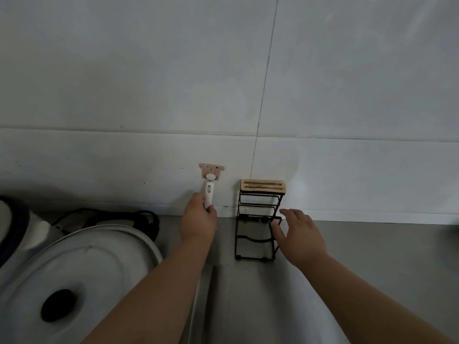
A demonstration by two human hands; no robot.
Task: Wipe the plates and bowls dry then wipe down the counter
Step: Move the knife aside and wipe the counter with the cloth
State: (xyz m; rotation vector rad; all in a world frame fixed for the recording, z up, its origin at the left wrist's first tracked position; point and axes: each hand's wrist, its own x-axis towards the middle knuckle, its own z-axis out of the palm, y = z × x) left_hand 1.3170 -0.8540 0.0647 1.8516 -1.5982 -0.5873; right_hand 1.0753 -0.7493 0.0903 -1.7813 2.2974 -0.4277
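My left hand (198,220) grips the white handle (209,194) of a tool that hangs from a pink bear-shaped wall hook (211,171). My right hand (299,235) hovers with fingers spread and relaxed beside a black wire rack (257,232) with a wooden slotted top (263,186); its fingertips are at the rack's right side. The grey counter (248,294) stretches below both arms. No plate, bowl or cloth is in sight.
A large white round lid (82,271) with a dark knob fills the lower left. Behind it lie black cables (139,218) and a white appliance (22,232) at the far left. A white tiled wall (223,83) rises behind the counter.
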